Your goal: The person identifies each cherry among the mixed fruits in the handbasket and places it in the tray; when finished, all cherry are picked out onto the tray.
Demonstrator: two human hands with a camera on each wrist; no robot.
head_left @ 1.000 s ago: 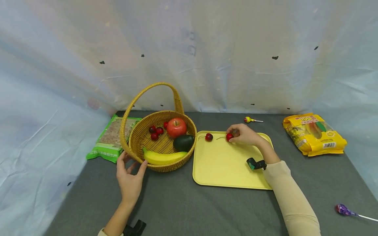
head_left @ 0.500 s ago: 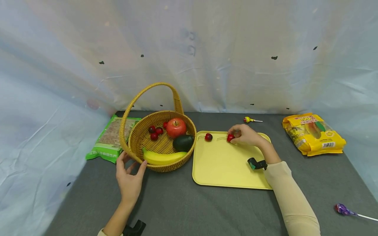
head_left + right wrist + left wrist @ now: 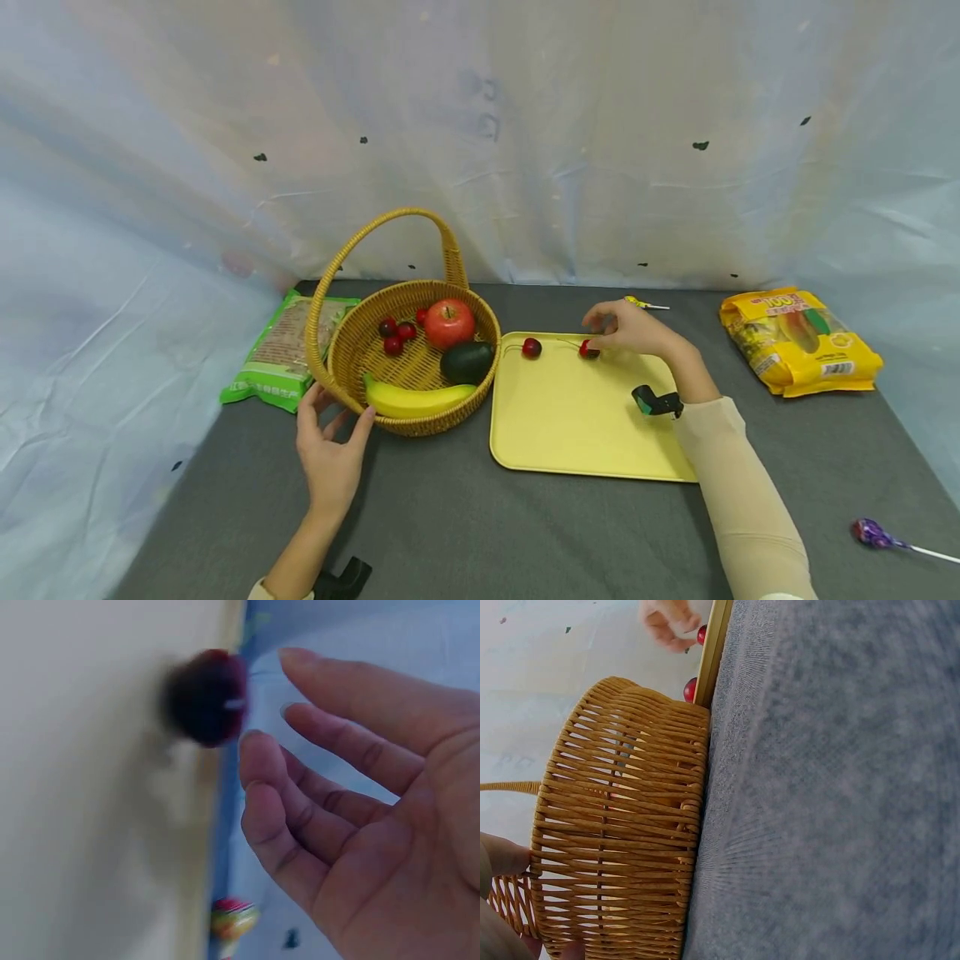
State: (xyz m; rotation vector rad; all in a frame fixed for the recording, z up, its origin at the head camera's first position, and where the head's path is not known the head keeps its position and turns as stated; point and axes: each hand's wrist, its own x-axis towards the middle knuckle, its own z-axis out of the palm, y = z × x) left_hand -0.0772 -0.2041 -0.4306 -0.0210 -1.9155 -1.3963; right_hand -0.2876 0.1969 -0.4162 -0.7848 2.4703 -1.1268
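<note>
I take the yellow tray (image 3: 577, 417) as my landmark, flat on the grey table cover (image 3: 465, 525). Left of the tray, touching its edge, stands the wicker basket (image 3: 352, 350) with an apple (image 3: 448, 323), an avocado (image 3: 466, 362), a banana (image 3: 412, 402) and a few cherries inside. Well to the right of the tray lies a yellow snack bag (image 3: 798, 340); left of the basket, a green packet (image 3: 281, 350).

What has just changed: half a second ago my right hand (image 3: 633, 329) pinched a cherry (image 3: 588, 350) at the tray's far edge. Now that cherry lies on the tray, and the hand has lifted just above it, fingers (image 3: 300, 817) spread and relaxed, holding nothing. I read this as the cherry released onto the tray, so two cherries sit there now, the other one (image 3: 532, 347) further left along the same far edge.

My left hand (image 3: 330, 458) has not moved: it rests against the basket's near wall, left of the tray, with fingers straight and apart, thumb and fingertips touching the weave.

Hard to make out: the right wrist view blurs the cherry, and I cannot tell whether a fingertip brushes its stem. A small lollipop (image 3: 637, 303) behind the tray is partly hidden by my right hand; another lollipop (image 3: 873, 535) lies near right of the tray, its stick cut off.
</note>
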